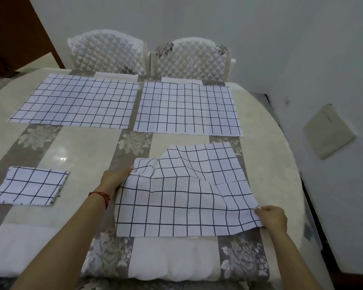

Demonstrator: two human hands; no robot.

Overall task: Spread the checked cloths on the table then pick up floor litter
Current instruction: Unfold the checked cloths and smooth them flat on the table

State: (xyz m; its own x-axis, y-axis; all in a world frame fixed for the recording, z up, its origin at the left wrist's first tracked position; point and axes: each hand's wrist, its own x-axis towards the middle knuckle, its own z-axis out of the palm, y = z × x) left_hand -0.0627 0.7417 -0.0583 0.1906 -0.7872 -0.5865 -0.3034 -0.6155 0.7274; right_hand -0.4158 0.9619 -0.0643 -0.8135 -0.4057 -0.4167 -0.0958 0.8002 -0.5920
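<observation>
Dim, flat indoor light, cool grey cast. Small glare spot on glossy table (86, 147) left of left hand (114, 176). Soft faint shadows under forearms. Wide-angle distortion: table rim beyond right hand (274, 217) bows outward, edges stretched. Focus mildly soft throughout, no motion blur.

Surface (88, 147): round-edged, under a cream cover with grey floral bands.
Far left: checked cloth (76, 100) spread flat.
Far right: second checked cloth (187, 108) spread flat, just beside the first.
Near left: folded checked cloth (29, 186), apart from the rest.
Near right: rumpled checked cloth (182, 197), partly opened, far half buckled.
</observation>
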